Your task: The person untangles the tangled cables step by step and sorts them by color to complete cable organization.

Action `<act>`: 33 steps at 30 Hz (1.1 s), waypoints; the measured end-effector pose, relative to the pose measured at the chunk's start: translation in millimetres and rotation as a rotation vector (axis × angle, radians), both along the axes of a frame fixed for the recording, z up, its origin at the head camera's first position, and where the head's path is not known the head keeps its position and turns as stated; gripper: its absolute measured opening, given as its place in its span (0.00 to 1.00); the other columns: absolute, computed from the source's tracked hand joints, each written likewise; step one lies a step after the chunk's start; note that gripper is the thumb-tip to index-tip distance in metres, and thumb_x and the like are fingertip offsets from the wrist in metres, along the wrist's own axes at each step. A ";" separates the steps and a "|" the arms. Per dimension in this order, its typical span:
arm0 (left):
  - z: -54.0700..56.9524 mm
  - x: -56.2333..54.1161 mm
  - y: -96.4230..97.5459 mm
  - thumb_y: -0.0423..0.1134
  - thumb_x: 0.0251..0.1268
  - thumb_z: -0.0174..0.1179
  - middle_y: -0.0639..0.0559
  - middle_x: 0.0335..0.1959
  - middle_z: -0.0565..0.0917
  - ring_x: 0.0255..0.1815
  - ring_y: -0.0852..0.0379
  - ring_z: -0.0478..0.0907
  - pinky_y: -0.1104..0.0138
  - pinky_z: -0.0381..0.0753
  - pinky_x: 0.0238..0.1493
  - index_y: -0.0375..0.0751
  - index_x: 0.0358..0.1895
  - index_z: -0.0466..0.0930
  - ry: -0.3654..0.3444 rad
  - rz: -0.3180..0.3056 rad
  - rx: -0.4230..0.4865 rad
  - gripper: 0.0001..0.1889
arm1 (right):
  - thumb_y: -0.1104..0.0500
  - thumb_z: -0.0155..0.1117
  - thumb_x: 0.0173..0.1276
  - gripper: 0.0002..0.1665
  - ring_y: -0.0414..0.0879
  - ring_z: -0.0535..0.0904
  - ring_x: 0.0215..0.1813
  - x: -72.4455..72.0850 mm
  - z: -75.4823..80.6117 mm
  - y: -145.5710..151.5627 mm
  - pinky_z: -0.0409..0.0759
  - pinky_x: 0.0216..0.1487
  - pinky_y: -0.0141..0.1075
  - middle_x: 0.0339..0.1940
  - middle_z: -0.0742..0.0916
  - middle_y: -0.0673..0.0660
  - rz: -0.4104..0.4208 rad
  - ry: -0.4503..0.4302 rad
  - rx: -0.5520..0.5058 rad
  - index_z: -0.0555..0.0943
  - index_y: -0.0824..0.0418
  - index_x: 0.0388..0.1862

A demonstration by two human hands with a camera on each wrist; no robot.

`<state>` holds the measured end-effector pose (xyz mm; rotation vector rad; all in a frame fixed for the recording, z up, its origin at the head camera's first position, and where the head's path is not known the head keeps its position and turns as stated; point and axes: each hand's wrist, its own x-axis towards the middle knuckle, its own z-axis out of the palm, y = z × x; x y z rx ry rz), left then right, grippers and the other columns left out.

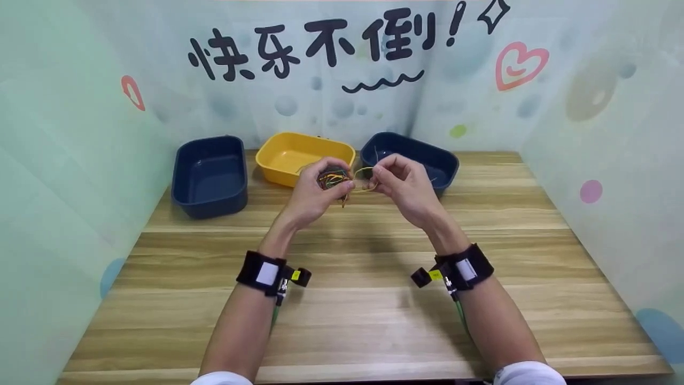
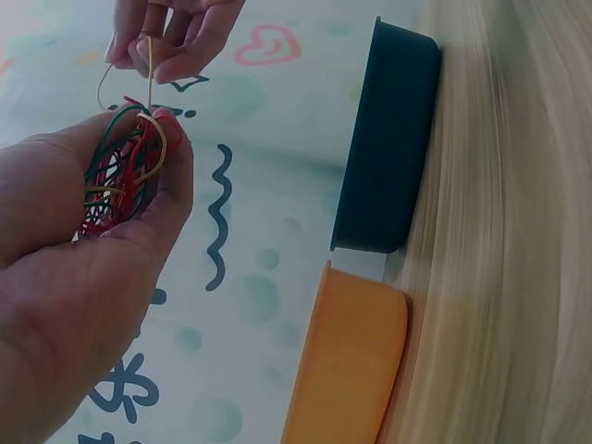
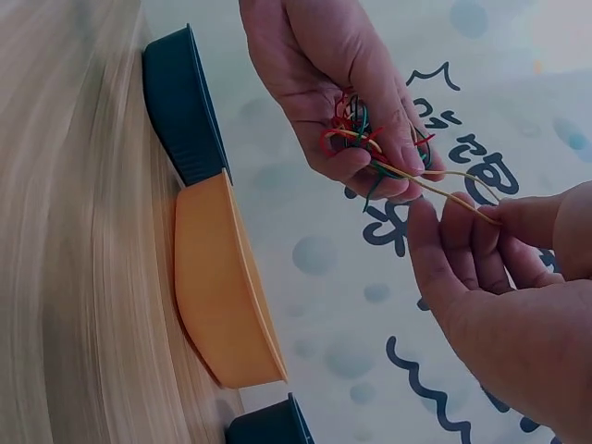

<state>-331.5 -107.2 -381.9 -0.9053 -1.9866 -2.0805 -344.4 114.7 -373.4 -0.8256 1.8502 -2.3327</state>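
Above the table, my left hand grips a tangled bundle of thin wires in red, green and yellow. The left wrist view shows the bundle inside the curled fingers, partly hidden by the palm and thumb. Facing it, my right hand pinches a yellow wire between thumb and fingertips. In the right wrist view this yellow wire stretches from the bundle to the right fingertips, with a second strand looping beside it. A small gap separates the two hands.
A dark blue bin stands at the back left of the wooden table. Beside it are a yellow bin and another dark blue bin, both partly behind the hands. Printed fabric walls enclose the back and sides.
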 end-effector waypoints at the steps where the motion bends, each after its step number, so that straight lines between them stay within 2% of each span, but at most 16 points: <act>1: -0.3 -0.1 -0.1 0.27 0.63 0.63 0.31 0.47 0.77 0.39 0.37 0.79 0.53 0.84 0.39 0.35 0.50 0.76 0.004 -0.002 -0.001 0.13 | 0.63 0.62 0.71 0.15 0.58 0.78 0.40 0.1 -0.1 -0.4 0.81 0.50 0.51 0.36 0.78 0.69 -0.003 0.002 -0.009 0.73 0.76 0.43; 6: -0.4 0.1 -1.3 0.26 0.63 0.63 0.30 0.45 0.77 0.38 0.31 0.77 0.51 0.84 0.38 0.34 0.49 0.76 0.021 -0.026 -0.003 0.12 | 0.64 0.62 0.70 0.12 0.56 0.76 0.33 -0.2 -0.7 -1.2 0.83 0.40 0.50 0.30 0.76 0.66 -0.027 0.021 -0.038 0.74 0.75 0.41; 11: -0.1 -0.8 -1.8 0.26 0.62 0.63 0.33 0.43 0.79 0.39 0.39 0.80 0.54 0.84 0.39 0.32 0.48 0.76 0.051 0.001 -0.058 0.12 | 0.62 0.63 0.70 0.11 0.58 0.71 0.24 -2.4 -2.0 0.4 0.78 0.26 0.41 0.27 0.74 0.71 -0.083 0.117 0.057 0.76 0.71 0.38; 15: 0.4 -0.7 -2.4 0.27 0.63 0.64 0.36 0.43 0.80 0.39 0.43 0.81 0.55 0.84 0.41 0.29 0.49 0.76 0.060 0.018 -0.094 0.13 | 0.61 0.64 0.69 0.12 0.56 0.69 0.23 -2.9 -2.2 1.2 0.75 0.23 0.41 0.25 0.74 0.69 -0.106 0.146 0.083 0.77 0.72 0.37; 18: 0.4 -0.7 -2.7 0.27 0.64 0.63 0.33 0.43 0.79 0.39 0.39 0.80 0.53 0.84 0.39 0.31 0.49 0.76 0.035 0.009 -0.049 0.12 | 0.59 0.66 0.68 0.13 0.56 0.72 0.24 -2.9 -2.3 1.5 0.77 0.25 0.40 0.26 0.76 0.68 -0.135 0.133 0.106 0.78 0.71 0.38; 20: 0.7 -0.5 -2.5 0.27 0.64 0.63 0.30 0.44 0.78 0.40 0.36 0.80 0.50 0.83 0.39 0.33 0.49 0.76 -0.001 0.005 0.018 0.12 | 0.58 0.67 0.68 0.14 0.57 0.76 0.28 -2.9 -2.6 1.6 0.81 0.31 0.41 0.29 0.79 0.69 -0.147 0.127 0.120 0.79 0.70 0.39; 25: 2.6 0.7 0.0 0.27 0.64 0.62 0.27 0.47 0.75 0.45 0.35 0.79 0.48 0.83 0.44 0.34 0.51 0.75 -0.087 0.023 0.202 0.13 | 0.59 0.68 0.67 0.14 0.63 0.79 0.41 -1.5 -3.6 -1.3 0.82 0.44 0.48 0.38 0.82 0.69 -0.100 0.151 0.147 0.81 0.70 0.43; 30: 1.1 -1.1 2.7 0.28 0.65 0.62 0.28 0.48 0.75 0.48 0.36 0.78 0.49 0.82 0.47 0.34 0.52 0.73 -0.107 0.034 0.255 0.14 | 0.62 0.67 0.67 0.10 0.60 0.79 0.37 7.1 -0.8 -8.3 0.82 0.38 0.42 0.36 0.85 0.65 -0.105 0.251 0.246 0.83 0.69 0.42; 33: -3.6 -6.8 2.3 0.29 0.65 0.62 0.32 0.47 0.76 0.49 0.35 0.78 0.47 0.81 0.47 0.34 0.52 0.74 -0.100 0.036 0.270 0.14 | 0.66 0.64 0.68 0.08 0.58 0.81 0.38 15.6 5.4 -11.5 0.82 0.40 0.45 0.39 0.86 0.66 -0.095 0.293 0.233 0.81 0.73 0.40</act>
